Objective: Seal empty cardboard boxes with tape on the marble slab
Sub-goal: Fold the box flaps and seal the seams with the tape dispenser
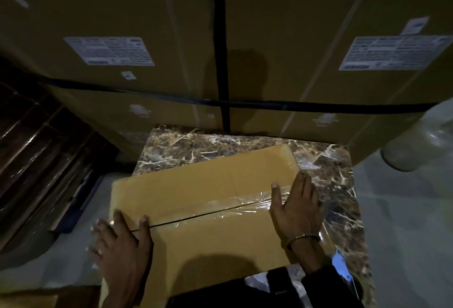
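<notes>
From the head view, a flat tan cardboard box (208, 199) lies on the brown veined marble slab (326, 167), its left end overhanging the slab's edge. Its two top flaps meet in a dark seam running across the top, covered by a strip of clear glossy tape (240, 206) that wrinkles toward the right. The left hand (120, 241) rests on the box's left end, fingers straight. The right hand (296, 207) presses flat, fingers extended, against the right end.

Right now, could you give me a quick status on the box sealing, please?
Both hands, left hand and right hand, flat on the cardboard box ends. Clear tape across seam. Nothing in the way.
</notes>
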`<state>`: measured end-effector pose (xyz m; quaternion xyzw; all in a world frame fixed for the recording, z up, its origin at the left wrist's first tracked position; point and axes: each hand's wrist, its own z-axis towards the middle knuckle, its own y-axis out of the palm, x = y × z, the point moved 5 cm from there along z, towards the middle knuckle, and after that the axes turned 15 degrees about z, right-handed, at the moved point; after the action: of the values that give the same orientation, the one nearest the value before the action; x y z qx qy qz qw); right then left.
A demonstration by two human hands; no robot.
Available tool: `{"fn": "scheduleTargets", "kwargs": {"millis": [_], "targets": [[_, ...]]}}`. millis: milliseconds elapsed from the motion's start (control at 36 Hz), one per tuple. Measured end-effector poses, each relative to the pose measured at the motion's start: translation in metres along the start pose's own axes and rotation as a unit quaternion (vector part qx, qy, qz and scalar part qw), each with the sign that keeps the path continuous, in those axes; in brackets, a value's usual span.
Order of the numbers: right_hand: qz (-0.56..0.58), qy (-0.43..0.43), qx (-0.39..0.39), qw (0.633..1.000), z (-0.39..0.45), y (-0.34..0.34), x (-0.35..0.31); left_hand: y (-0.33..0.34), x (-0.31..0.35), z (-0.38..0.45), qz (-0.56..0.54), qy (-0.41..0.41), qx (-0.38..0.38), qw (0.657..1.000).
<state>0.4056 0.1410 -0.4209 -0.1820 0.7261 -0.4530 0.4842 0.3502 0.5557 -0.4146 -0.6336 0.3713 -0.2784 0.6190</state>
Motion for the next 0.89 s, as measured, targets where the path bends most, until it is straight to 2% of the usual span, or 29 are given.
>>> {"fn": "scheduleTargets", "kwargs": {"millis": [56,167,306,444,556,667,778,833,889], "targets": [[-0.010,0.003,-0.010,1.000,0.003,0.002,0.000,0.006,-0.003,-0.002,-0.009,-0.012,-0.016,1.000],[-0.024,-0.007,-0.021,0.999,0.013,0.001,0.000,0.003,0.011,0.001,-0.028,-0.025,0.001,0.999],[-0.015,-0.005,-0.017,1.000,0.031,-0.004,0.004,-0.003,0.037,0.015,-0.038,-0.003,0.022,0.999],[-0.012,0.001,-0.014,1.000,0.068,-0.017,0.010,-0.008,0.081,0.030,-0.054,0.036,0.028,0.998],[-0.014,0.015,-0.019,1.000,0.107,-0.033,0.018,-0.013,0.122,0.040,-0.059,0.068,-0.004,0.996],[0.012,0.016,-0.046,0.999,0.147,-0.058,0.034,-0.017,0.156,0.036,-0.051,0.139,-0.024,0.989],[0.084,-0.003,-0.109,0.990,0.165,-0.079,0.049,-0.017,0.162,0.032,-0.053,0.184,-0.007,0.981],[0.086,-0.016,-0.065,0.994,0.149,-0.089,0.054,-0.014,0.159,0.030,-0.069,0.179,-0.008,0.981],[0.114,-0.059,0.041,0.991,0.111,-0.098,0.060,-0.015,0.158,0.026,-0.079,0.178,0.010,0.981]]}}
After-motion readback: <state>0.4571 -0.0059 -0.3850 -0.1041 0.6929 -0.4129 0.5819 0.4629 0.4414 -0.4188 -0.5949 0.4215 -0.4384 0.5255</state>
